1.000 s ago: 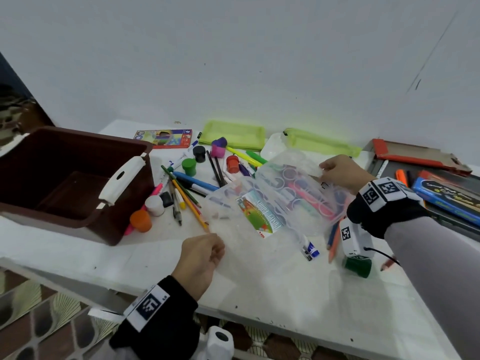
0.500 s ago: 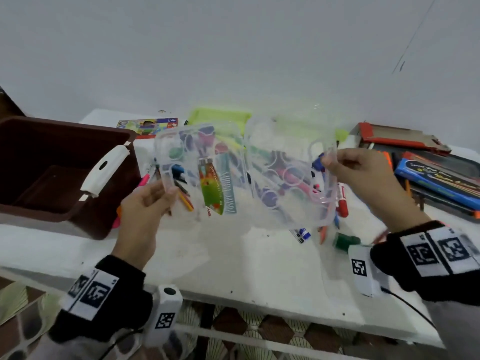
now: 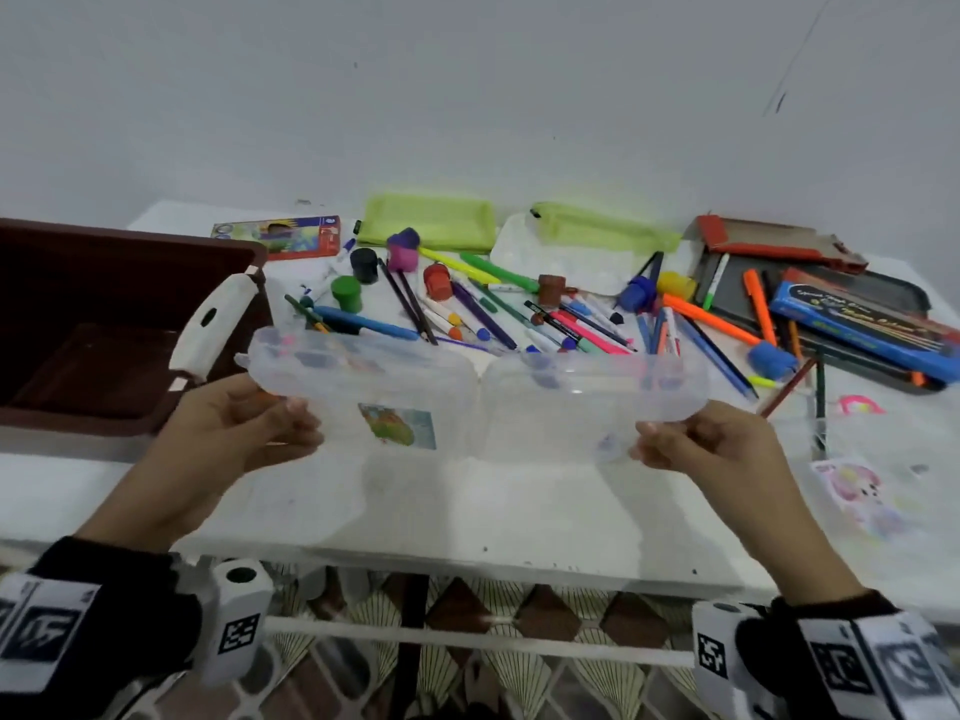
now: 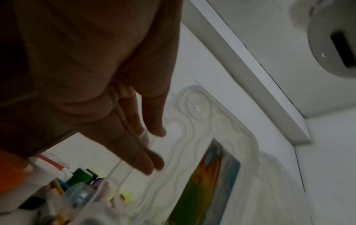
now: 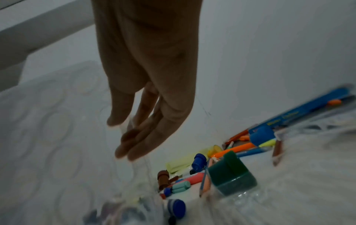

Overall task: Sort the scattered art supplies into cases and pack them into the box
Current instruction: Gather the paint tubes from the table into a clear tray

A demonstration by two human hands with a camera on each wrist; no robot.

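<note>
A clear plastic case (image 3: 467,402) lies opened flat above the table's front half, with a colourful sticker on its left half. It looks empty. My left hand (image 3: 304,423) pinches the left half's outer edge between thumb and fingers. The right half's outer edge is pinched the same way by my right hand (image 3: 641,440). The left wrist view shows the left hand's fingers (image 4: 146,159) on the case (image 4: 202,121). In the right wrist view the right hand's fingers (image 5: 133,137) grip the clear rim. Scattered pens, markers and paint pots (image 3: 493,309) lie behind the case. The brown box (image 3: 104,330) stands open at the left.
Two green pouches (image 3: 428,223) (image 3: 602,228) lie by the wall. A coloured pencil pack (image 3: 280,236) sits at the back left. A blue pencil box (image 3: 857,324) rests on a dark tray at the right. The green sponge stamp (image 5: 231,175) is near my right hand.
The case was lifted off the table, held up half-open, and is now spread flat and lower, with one hand at each end.
</note>
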